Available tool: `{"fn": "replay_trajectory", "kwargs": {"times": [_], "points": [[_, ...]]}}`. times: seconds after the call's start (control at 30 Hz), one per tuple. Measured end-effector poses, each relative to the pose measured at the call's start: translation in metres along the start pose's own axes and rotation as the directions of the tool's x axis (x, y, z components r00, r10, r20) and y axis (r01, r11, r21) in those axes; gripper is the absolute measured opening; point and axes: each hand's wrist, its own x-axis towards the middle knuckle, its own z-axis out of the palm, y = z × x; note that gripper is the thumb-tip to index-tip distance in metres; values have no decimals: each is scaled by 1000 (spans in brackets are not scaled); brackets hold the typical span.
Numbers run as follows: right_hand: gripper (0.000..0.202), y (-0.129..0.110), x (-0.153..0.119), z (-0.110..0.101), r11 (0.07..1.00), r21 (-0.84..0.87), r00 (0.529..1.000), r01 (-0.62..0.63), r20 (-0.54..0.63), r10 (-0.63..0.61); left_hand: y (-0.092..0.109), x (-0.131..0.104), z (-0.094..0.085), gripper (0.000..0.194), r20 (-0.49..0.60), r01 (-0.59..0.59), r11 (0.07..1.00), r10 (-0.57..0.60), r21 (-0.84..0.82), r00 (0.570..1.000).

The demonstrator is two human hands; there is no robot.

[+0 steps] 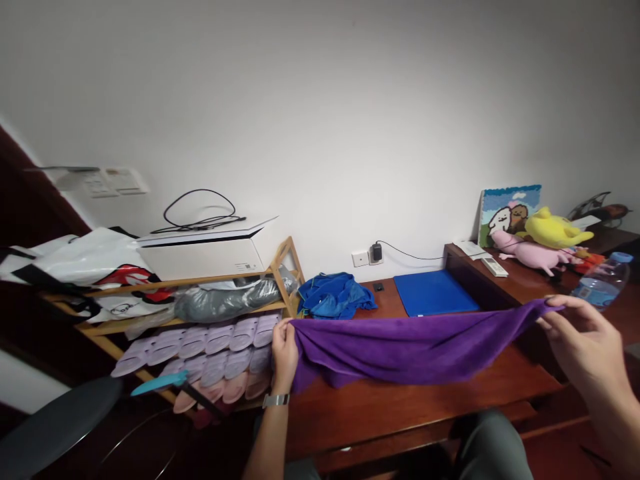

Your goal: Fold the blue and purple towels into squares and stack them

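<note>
A purple cloth (405, 347) is stretched between my two hands above the brown wooden desk (400, 413). Its left top corner is pinched in my left hand (285, 353), which has a metal watch band at the wrist. My right hand (583, 340) pinches the right corner between thumb and fingers, a little higher than the left. The cloth sags in folds between them. Behind it on the desk lie a crumpled blue cloth (335, 295) and a flat blue folder (433, 292).
At the left, a wooden rack (107, 343) holds slippers (215, 340), bags and a white box (205, 257). Plush toys (555, 230), a remote (495, 267) and a water bottle (603, 283) stand or lie on the raised surface at right. A black plug (377, 251) sits in the wall.
</note>
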Motion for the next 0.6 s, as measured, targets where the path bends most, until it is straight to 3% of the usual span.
{"fn": "replay_trajectory", "kwargs": {"times": [0.1, 0.17, 0.23, 0.3, 0.37, 0.43, 0.47, 0.5, 0.53, 0.57, 0.6], "points": [[41, 21, 10, 10, 971, 183, 988, -153, 67, 143, 2, 15, -8, 36, 32, -47, 995, 44, 91, 999], [47, 51, 15, 23, 977, 131, 977, -171, 149, 151, -1, 4, -5, 34, 71, -87, 985, 77, 150, 995], [55, 92, 17, 35, 985, -5, 958, -172, 232, 169, -8, -22, -1, 33, 153, -182, 952, 147, 247, 977], [59, 139, 8, 43, 968, -194, 947, -157, 250, 203, -21, -58, 1, 33, 311, -305, 896, 203, 324, 928], [57, 180, -18, 44, 917, -389, 956, -87, 226, 186, -39, -93, -4, 31, 474, -389, 855, 199, 343, 857], [49, 207, -65, 42, 863, -501, 949, 67, 300, 101, -61, -119, -18, 30, 551, -405, 848, 168, 342, 818], [44, 215, -96, 41, 849, -500, 914, 171, 403, 53, -72, -128, -26, 31, 548, -386, 856, 150, 345, 823], [37, 219, -129, 40, 845, -455, 837, 281, 547, 16, -83, -132, -34, 33, 515, -340, 872, 123, 352, 849], [28, 220, -163, 39, 840, -390, 724, 378, 689, -6, -93, -134, -42, 36, 455, -257, 898, 73, 358, 888], [20, 220, -196, 39, 821, -326, 597, 469, 802, -23, -102, -132, -48, 38, 372, -119, 930, -20, 347, 928], [17, 219, -226, 40, 778, -273, 499, 566, 865, -59, -109, -128, -53, 40, 286, 54, 949, -148, 311, 947]]}}
